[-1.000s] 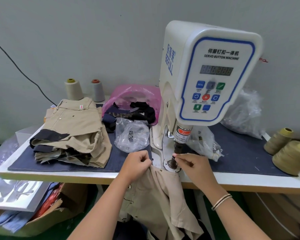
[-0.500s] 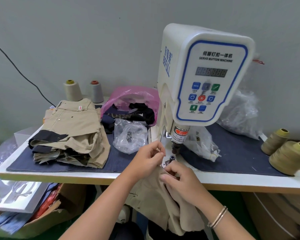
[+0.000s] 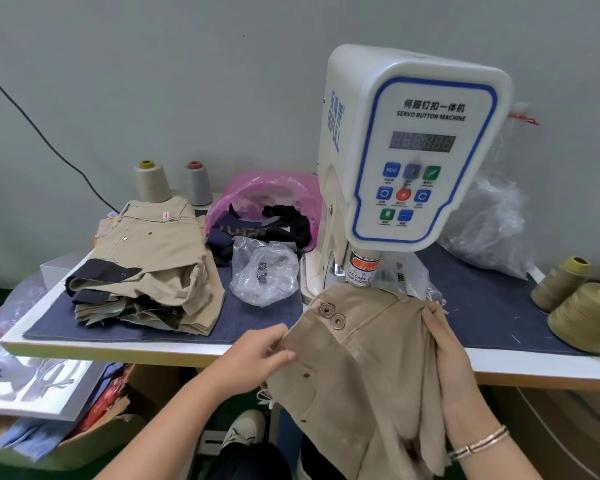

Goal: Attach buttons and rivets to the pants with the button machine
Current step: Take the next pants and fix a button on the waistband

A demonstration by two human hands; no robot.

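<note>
I hold a pair of tan pants (image 3: 368,368) up in front of the white servo button machine (image 3: 406,161). Two metal buttons (image 3: 331,315) sit side by side on the waistband, facing me. My left hand (image 3: 260,351) pinches the left edge of the cloth. My right hand (image 3: 444,348) grips the right edge, fingers curled round the fabric. The raised cloth hides the machine's die and the lower part of its punch (image 3: 361,268).
A stack of tan pants (image 3: 146,268) lies at the left on the blue mat (image 3: 482,306). A clear bag of metal parts (image 3: 264,271) sits next to the machine. Thread cones (image 3: 582,299) stand at the right; a cardboard box (image 3: 66,434) sits below left.
The pants came away from the machine's die and were lifted and spread out between both hands, so the waistband with two buttons now faces me. My right hand moved right.
</note>
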